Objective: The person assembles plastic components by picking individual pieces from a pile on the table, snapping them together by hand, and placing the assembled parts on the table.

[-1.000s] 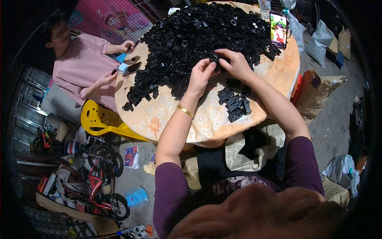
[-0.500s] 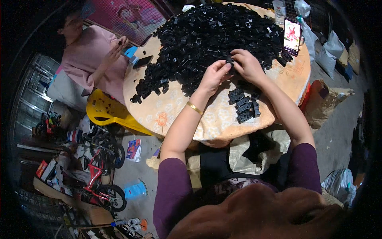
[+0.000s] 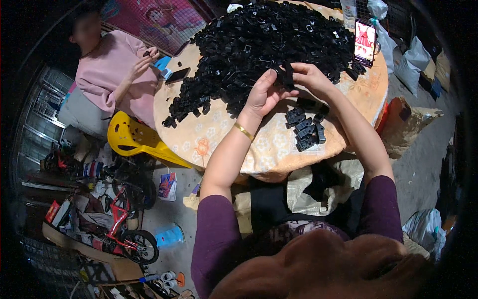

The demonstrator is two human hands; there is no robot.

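Above the near edge of a large heap of small black plastic parts point(image 3: 249, 55), my two hands are close together. A black plastic part point(image 3: 285, 75) is between them. My right hand point(image 3: 312, 79) has its fingers curled round the part's right side. My left hand point(image 3: 263, 93) shows part of its palm, with the thumb against the part's left side and the other fingers partly hidden below. Nearer me, a small group of black plastic pieces point(image 3: 304, 130) lies in rough rows on the patterned tablecloth point(image 3: 234, 144).
A lit phone point(image 3: 364, 44) leans at the right beside a clear plastic cup point(image 3: 349, 15). Across to the left, a person in a pink top point(image 3: 112, 70) handles something small, near a dark phone point(image 3: 178, 75) and a yellow chair point(image 3: 130, 137). Sacks point(image 3: 406, 124) stand at the right.
My hands have parted slightly, and my left palm has turned upward. More of the black part shows between them. The picture on the lit phone has changed.
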